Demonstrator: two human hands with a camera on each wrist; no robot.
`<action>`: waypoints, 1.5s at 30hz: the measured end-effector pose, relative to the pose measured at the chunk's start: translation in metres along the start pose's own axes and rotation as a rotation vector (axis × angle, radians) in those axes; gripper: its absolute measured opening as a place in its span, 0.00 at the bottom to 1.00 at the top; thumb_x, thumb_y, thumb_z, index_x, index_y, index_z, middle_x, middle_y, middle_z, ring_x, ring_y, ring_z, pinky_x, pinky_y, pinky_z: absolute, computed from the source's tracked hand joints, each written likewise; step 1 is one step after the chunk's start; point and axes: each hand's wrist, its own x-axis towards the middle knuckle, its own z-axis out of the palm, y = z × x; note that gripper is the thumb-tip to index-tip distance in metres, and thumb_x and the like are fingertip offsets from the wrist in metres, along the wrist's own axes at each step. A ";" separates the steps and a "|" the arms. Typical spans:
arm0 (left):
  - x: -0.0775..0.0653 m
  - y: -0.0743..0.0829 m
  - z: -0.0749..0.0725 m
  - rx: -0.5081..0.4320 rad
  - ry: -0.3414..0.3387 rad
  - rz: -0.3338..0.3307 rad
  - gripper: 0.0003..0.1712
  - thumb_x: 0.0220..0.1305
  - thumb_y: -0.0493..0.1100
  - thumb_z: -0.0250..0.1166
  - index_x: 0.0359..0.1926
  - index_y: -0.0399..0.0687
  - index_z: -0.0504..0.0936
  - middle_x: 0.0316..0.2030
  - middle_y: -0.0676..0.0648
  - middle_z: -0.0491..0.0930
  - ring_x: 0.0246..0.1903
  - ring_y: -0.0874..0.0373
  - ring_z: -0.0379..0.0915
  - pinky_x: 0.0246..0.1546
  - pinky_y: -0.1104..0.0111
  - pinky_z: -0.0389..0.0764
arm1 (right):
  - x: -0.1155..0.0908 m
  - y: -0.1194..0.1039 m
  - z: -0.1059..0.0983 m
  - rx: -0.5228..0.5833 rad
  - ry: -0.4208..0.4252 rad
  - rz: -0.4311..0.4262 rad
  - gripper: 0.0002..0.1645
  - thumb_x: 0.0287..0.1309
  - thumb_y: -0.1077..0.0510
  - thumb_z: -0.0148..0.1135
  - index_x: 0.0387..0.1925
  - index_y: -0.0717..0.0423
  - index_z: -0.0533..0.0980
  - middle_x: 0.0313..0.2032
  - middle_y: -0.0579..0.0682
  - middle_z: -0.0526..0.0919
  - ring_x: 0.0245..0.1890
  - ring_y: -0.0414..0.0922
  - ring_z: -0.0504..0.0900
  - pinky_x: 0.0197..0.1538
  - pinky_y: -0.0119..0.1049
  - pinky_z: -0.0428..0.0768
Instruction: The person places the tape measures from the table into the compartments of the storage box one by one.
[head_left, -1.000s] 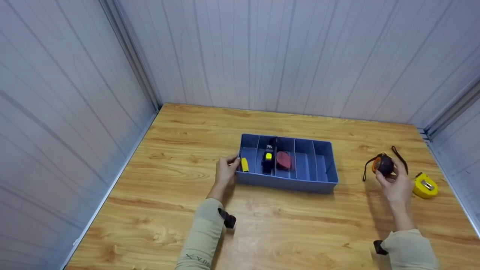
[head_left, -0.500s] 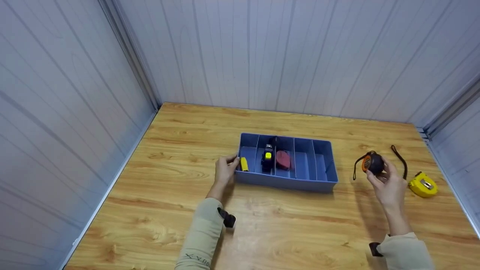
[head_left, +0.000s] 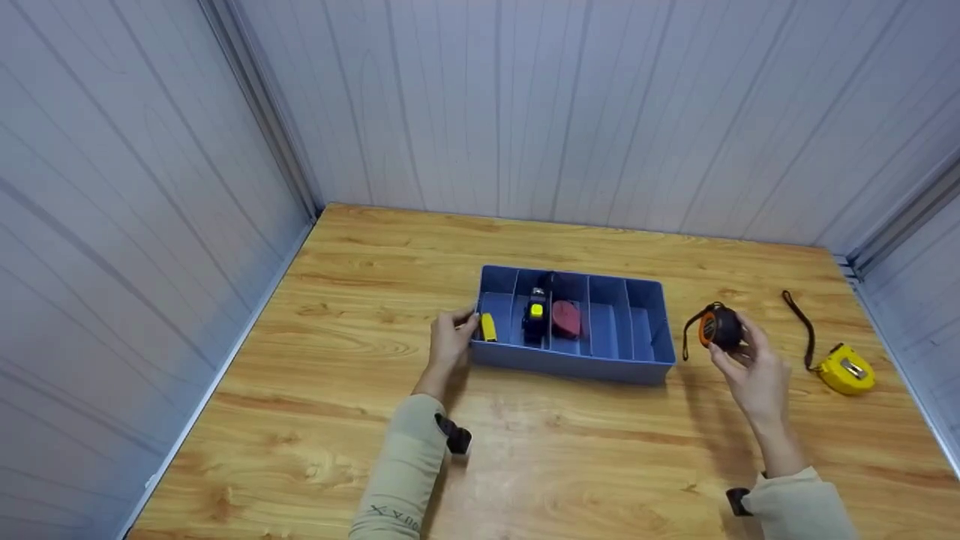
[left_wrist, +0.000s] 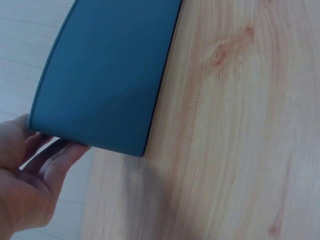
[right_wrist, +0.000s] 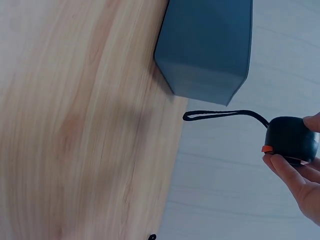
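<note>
A blue box with several compartments stands on the wooden table. My left hand holds its left end wall at the rim; the left wrist view shows the fingers along that wall. Right of the box, my right hand grips a black and orange tape measure between thumb and fingers, raised over the table, its wrist strap dangling toward the box. Inside the box lie a yellow item in the leftmost compartment, a black tape measure with a yellow button, and a dark red rounded item.
A yellow tape measure with a black strap lies at the table's right. The two rightmost compartments show bare floors. Pale panel walls rise behind and at both sides of the table.
My right hand has moved left toward the box, carrying the black and orange tape measure. The yellow tape measure's strap has come into fuller view. My left hand stays at the box.
</note>
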 end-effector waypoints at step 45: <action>0.000 0.001 0.000 -0.014 -0.006 -0.034 0.15 0.60 0.35 0.58 0.48 0.34 0.78 0.42 0.39 0.79 0.41 0.54 0.75 0.41 0.68 0.76 | -0.014 -0.069 0.051 0.178 -0.111 -0.049 0.32 0.40 0.78 0.63 0.52 0.77 0.66 0.41 0.71 0.77 0.33 0.60 0.79 0.32 0.40 0.79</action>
